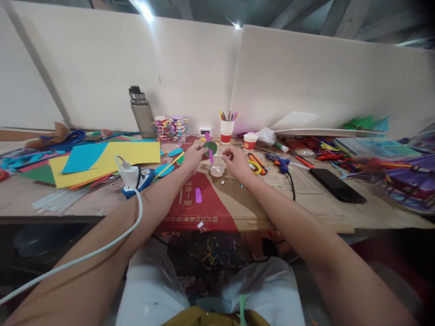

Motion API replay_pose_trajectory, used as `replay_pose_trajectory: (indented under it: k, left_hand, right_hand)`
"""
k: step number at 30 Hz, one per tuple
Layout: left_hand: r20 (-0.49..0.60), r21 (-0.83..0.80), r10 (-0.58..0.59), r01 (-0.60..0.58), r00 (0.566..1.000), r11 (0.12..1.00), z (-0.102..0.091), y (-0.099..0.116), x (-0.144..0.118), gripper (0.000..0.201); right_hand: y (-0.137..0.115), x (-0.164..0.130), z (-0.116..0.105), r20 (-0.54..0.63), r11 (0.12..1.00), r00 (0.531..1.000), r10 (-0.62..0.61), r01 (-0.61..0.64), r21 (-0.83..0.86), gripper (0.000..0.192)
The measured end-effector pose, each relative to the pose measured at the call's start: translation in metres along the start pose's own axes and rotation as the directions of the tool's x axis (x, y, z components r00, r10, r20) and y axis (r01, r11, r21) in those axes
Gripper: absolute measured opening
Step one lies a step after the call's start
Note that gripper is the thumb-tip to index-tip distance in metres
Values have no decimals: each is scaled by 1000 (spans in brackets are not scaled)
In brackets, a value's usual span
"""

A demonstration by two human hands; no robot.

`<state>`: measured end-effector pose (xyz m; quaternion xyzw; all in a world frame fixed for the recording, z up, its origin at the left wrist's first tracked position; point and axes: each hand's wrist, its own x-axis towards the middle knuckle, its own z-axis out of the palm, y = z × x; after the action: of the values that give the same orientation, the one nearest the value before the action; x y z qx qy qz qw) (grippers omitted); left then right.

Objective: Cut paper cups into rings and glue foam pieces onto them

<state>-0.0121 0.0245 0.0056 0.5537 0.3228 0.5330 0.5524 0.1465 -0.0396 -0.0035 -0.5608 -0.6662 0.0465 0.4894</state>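
Note:
My left hand [193, 158] is closed on a dark green paper disc [212, 146] that has a purple strip [207, 136] across it. My right hand [237, 161] is just to the right of the disc, apart from it, with thumb and fingers drawn together; anything between the fingertips is too small to make out. Below the hands a small round whitish roll, possibly tape [217, 170], lies on the cardboard [248, 206]. A loose purple paper piece [198, 195] lies on the red printed part nearer me.
A glue gun [280, 163], an orange cutter [260, 163] and a black phone [336, 184] lie at right. Behind stand a cup of pens [227, 130], a second paper cup [250, 141] and a bottle [142, 113]. At left are coloured sheets [136, 153] and a cabled power plug [129, 176].

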Motion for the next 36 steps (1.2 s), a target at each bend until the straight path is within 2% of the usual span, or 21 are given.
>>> replay_pose_trajectory:
  k: [3,9,13,15,18,20,22,25,30,36]
  left_hand:
    - [-5,-26,-14,14,1000,1000,-2,0,1,16]
    - [-80,-78,-17,11,997,997,-5,6,2,17]
    - [-121,-95,-48,36,992,995,-9,12,3,22]
    - [-130,-94,-57,44,990,995,-9,13,4,22]
    - [-99,-81,-56,48,994,996,-7,11,5,22]
    - [-31,-73,-32,30,999,997,-4,8,4,23]
    - [62,-70,4,0,998,998,0,6,3,26]
    - [176,-57,28,-18,984,998,7,4,-1,30]
    - [276,-39,11,0,961,999,16,6,-9,32]
    - [356,-196,16,58,934,979,18,10,-19,35]
  right_hand:
    - [1,-2,1,76,997,997,10,-4,-82,11]
    - [-6,-12,5,329,966,942,-63,141,-218,34]
    - [-8,-13,7,408,956,909,-88,192,-223,28]
    - [-9,-11,5,355,971,932,-78,151,-185,28]
    - [-11,-4,-3,146,995,989,-35,48,-89,38]
    - [-14,-1,-9,-5,1000,1000,-14,14,5,42]
    - [-17,0,-13,-95,995,995,-23,33,98,45]
    - [-20,-1,-14,-116,983,992,-55,74,167,44]
    - [-19,-4,-10,-123,988,991,-53,70,140,41]
    - [-20,-4,-14,-159,993,985,-66,80,86,42]
